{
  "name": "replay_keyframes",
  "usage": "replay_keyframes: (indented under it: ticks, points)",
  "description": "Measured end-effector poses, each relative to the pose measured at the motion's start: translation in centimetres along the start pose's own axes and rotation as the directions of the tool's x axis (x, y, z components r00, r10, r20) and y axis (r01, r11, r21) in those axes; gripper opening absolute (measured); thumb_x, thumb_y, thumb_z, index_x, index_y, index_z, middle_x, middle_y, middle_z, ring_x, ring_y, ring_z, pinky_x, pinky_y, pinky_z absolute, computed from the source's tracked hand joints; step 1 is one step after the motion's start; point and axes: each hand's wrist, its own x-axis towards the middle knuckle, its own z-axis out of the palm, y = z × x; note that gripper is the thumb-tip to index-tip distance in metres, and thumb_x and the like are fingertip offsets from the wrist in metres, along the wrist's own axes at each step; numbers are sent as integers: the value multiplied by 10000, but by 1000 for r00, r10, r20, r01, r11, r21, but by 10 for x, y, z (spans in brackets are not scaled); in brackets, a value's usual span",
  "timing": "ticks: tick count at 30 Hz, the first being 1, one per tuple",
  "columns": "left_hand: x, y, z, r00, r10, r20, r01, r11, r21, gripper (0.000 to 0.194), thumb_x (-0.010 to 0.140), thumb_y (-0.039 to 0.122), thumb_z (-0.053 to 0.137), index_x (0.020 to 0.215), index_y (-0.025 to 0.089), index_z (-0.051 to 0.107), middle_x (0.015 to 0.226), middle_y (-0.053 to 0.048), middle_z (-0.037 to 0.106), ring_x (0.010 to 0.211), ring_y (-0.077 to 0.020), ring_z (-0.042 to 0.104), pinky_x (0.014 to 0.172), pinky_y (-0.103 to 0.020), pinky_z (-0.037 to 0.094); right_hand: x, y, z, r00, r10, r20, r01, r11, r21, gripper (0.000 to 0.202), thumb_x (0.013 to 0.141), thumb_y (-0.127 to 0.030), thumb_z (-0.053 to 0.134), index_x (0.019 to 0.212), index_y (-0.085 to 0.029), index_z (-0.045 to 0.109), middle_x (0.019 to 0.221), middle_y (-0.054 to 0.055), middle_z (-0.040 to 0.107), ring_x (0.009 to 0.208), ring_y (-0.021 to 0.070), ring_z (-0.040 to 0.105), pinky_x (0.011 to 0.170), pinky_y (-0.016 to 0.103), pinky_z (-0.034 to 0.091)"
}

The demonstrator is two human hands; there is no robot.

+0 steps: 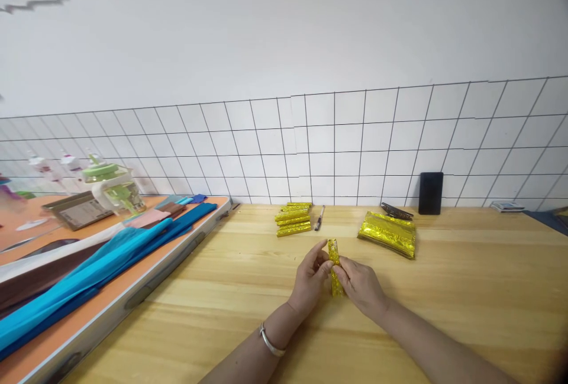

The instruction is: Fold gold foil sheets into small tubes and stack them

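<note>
Between my hands, above the wooden table (213, 313), is a narrow folded strip of shiny gold material (335, 283), its long side pointing away from me. My left hand (309, 280) pinches its left edge with the thumb on top. On the right edge, my right hand (361, 286) grips the same strip with thumb and fingers. Several similar gold strips (293, 221) lie in a stack beyond my left hand, with a pen (319, 218) beside them. Farther right rests a wider gold packet pile (388, 235).
A dark clip-like object (396, 212) lies behind the gold pile. A black rectangular item (430, 193) leans against the tiled wall. At left, an orange-topped surface (66, 325) with a raised edge holds blue fabric (110, 260), a box (82, 209) and a green-lidded jug (110, 186).
</note>
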Motion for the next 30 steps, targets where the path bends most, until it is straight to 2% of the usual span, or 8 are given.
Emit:
replay_keyframes:
  ticks: [4,8,11,18,23,26,30]
  points:
    - [5,7,-5,993,-106,52,112,988,-109,532,710,357,709,1195,197,560,806,-17,549,665,-102,493,623,-230,424,0,3,0,999,-37,21,36,999,23,240,932,-302,359,930,-205,578,815,40,681,724,163,632,656,240,429]
    - [6,11,-9,982,-151,117,167,976,-138,458,707,348,721,1114,164,618,755,-12,562,648,-101,493,644,-239,417,-1,5,0,996,-84,31,83,996,35,234,926,-292,374,982,-215,587,851,45,686,753,163,631,685,245,437]
    - [6,12,-10,977,-149,154,169,977,-133,394,728,339,706,1065,145,641,788,-32,594,691,-119,513,673,-248,415,-1,6,2,995,-100,29,99,995,16,242,932,-295,367,990,-201,582,845,50,679,744,163,627,681,249,439]
    - [5,9,-10,987,-108,120,127,978,-165,338,709,287,727,1018,170,657,846,-32,595,747,-121,511,715,-246,413,-1,9,4,985,-174,-12,172,981,-86,250,939,-288,359,957,-179,583,822,59,668,712,159,614,660,253,431]
    - [4,9,-10,991,-69,114,83,989,-126,312,697,272,734,987,177,669,837,-22,574,772,-126,509,739,-251,411,-1,9,2,982,-187,-16,185,978,-96,255,936,-285,367,916,-170,594,777,59,664,677,155,609,635,251,433]
    - [4,10,-10,989,-82,119,96,988,-120,322,687,292,740,972,162,668,787,-18,571,738,-124,508,720,-253,412,-1,9,3,983,-185,-19,182,979,-94,248,935,-284,372,941,-170,592,796,61,669,678,149,614,642,246,438]
    - [4,11,-11,984,-110,142,130,982,-136,322,680,303,744,953,150,665,790,-26,589,731,-128,519,715,-259,414,-2,9,6,984,-180,-18,177,979,-103,272,936,-292,367,873,-169,601,763,62,668,656,150,613,627,246,433]
